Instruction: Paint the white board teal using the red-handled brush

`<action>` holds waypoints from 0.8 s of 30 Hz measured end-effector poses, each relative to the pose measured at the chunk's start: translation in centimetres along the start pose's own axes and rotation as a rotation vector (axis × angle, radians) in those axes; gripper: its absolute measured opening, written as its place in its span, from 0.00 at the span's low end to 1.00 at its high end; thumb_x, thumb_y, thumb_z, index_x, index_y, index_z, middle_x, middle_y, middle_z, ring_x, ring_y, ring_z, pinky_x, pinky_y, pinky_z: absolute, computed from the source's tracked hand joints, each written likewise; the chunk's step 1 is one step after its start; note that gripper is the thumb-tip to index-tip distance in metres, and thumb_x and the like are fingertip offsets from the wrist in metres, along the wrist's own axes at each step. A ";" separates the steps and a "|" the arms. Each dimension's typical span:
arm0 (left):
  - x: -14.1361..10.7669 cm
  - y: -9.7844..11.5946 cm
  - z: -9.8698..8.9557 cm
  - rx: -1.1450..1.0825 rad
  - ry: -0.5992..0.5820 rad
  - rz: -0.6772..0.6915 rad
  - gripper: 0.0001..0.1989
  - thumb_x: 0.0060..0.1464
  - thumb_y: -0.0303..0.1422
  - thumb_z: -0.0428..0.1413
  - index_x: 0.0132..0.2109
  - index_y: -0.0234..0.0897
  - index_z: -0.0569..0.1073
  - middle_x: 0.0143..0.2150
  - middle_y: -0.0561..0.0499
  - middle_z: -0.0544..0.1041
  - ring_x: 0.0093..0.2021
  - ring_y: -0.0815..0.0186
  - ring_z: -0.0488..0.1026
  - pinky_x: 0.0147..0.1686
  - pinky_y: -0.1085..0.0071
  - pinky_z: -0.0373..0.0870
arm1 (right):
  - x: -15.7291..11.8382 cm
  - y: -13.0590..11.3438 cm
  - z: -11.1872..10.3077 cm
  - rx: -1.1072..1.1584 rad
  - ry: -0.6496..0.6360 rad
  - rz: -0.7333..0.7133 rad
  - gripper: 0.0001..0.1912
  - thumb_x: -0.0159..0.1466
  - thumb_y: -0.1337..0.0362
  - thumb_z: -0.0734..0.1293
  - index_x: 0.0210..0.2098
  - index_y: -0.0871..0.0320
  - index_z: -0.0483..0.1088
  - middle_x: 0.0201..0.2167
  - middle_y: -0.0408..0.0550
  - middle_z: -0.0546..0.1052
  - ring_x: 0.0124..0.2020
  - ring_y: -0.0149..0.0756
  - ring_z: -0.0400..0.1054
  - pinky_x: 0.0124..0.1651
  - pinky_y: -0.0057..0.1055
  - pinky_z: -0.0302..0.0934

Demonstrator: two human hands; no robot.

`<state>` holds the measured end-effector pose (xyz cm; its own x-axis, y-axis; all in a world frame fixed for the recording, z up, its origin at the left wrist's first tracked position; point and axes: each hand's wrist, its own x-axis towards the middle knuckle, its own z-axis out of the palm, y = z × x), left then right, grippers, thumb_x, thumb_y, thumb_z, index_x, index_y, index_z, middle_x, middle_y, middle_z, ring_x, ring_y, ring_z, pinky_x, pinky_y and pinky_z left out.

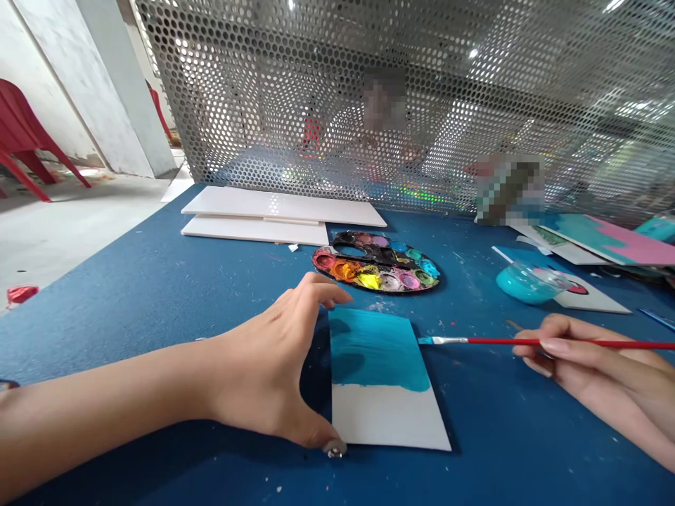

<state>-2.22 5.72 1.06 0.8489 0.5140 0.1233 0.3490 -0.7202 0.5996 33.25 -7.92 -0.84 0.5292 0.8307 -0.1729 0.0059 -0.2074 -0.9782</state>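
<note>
Board [380, 379] is lying flat on the blue surface [158, 330], at about 12 o'clock from the person, its far half coated teal and its near half showing bare white. Left grip [268, 369] is spreading wide open around the board's left edge, with fingers reaching toward the far corner and thumb toward the near corner, seemingly bracing it without closing on it. Right grip [585, 358] is pinching the red-handled brush [496, 341], whose teal-tipped bristles are pointing at the board from its 3 o'clock, just short of it. Palette [376, 261] is sitting at the board's 12 o'clock, a stack of white boards [279, 214] at 11, and a cup of teal paint [527, 284] at 2. The board is looking light, thin and fairly stiff, apt to slide; the bare white end is seeming the safest hold, since the teal may be wet.
</note>
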 end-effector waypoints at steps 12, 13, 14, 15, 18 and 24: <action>-0.4 0.1 0.0 0.007 -0.006 -0.023 0.53 0.34 0.44 0.78 0.60 0.40 0.55 0.60 0.39 0.63 0.56 0.44 0.70 0.52 0.49 0.75 | -1.3 -0.9 2.6 -0.009 -0.071 -0.004 0.14 0.42 0.56 0.84 0.23 0.50 0.79 0.28 0.45 0.75 0.33 0.39 0.70 0.33 0.21 0.71; -0.5 0.1 -0.1 0.008 -0.005 -0.021 0.52 0.35 0.45 0.78 0.60 0.41 0.55 0.61 0.40 0.63 0.56 0.45 0.70 0.52 0.50 0.75 | -1.3 -0.7 2.3 -0.017 -0.059 -0.008 0.14 0.42 0.55 0.84 0.22 0.51 0.79 0.27 0.46 0.74 0.33 0.39 0.70 0.33 0.21 0.71; -0.5 0.0 -0.1 0.009 -0.003 -0.020 0.52 0.35 0.45 0.78 0.60 0.41 0.55 0.61 0.40 0.63 0.56 0.45 0.70 0.52 0.50 0.75 | -1.2 -0.5 1.8 -0.024 -0.040 -0.018 0.14 0.42 0.54 0.84 0.22 0.51 0.79 0.27 0.46 0.74 0.34 0.40 0.71 0.33 0.22 0.71; -0.5 0.0 -0.1 0.010 -0.002 -0.020 0.52 0.36 0.45 0.77 0.60 0.41 0.55 0.61 0.41 0.63 0.56 0.45 0.70 0.53 0.51 0.75 | -1.1 -0.4 1.3 -0.026 -0.021 -0.030 0.15 0.42 0.53 0.84 0.21 0.51 0.79 0.28 0.47 0.74 0.35 0.40 0.71 0.33 0.22 0.72; -0.4 -0.2 0.0 0.009 -0.004 -0.019 0.52 0.36 0.45 0.78 0.61 0.41 0.55 0.62 0.40 0.63 0.58 0.44 0.69 0.54 0.49 0.74 | -0.9 0.1 0.0 -0.026 0.007 -0.060 0.14 0.44 0.53 0.83 0.21 0.52 0.81 0.29 0.46 0.73 0.36 0.40 0.71 0.35 0.22 0.73; -0.3 0.0 0.0 0.014 -0.004 -0.021 0.53 0.35 0.45 0.78 0.60 0.40 0.55 0.60 0.39 0.63 0.56 0.45 0.70 0.53 0.49 0.74 | -1.1 -0.4 1.7 -0.006 -0.055 -0.051 0.14 0.43 0.54 0.83 0.23 0.50 0.79 0.29 0.45 0.74 0.36 0.39 0.70 0.35 0.22 0.72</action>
<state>-2.45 5.56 1.05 0.8430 0.5270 0.1078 0.3722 -0.7161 0.5905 31.28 -7.85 -0.44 0.4803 0.8676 -0.1288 0.0374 -0.1669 -0.9853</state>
